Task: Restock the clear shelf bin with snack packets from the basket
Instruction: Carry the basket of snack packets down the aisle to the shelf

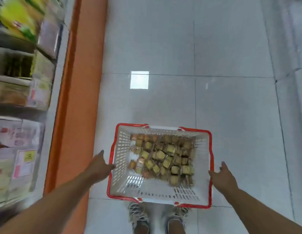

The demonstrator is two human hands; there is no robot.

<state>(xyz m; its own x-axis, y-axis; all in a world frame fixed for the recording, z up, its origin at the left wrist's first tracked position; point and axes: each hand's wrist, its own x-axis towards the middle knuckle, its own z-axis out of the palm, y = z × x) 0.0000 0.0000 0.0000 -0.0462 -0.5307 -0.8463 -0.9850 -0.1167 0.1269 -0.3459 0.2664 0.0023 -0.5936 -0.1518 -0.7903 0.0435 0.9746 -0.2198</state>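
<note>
A white basket with a red rim (120, 150) sits on the floor in front of my feet. Several small square snack packets (163, 157), yellow-green and brown, lie in a heap on its bottom. My left hand (99, 166) reaches to the basket's left rim with straight fingers, touching or nearly touching it. On the opposite side, my right hand (222, 176) is spread beside the right rim, its thumb at the red edge. Neither hand holds anything. A clear bin (13, 70) stands on the blurred shelf at the left; which bin is the task's one I cannot tell.
Shelves (28, 115) with clear bins and price labels run along the left, above an orange base strip (76, 98). Grey tiled floor (214, 65) stretches ahead and to the right. My shoes (140, 218) stand just behind the basket.
</note>
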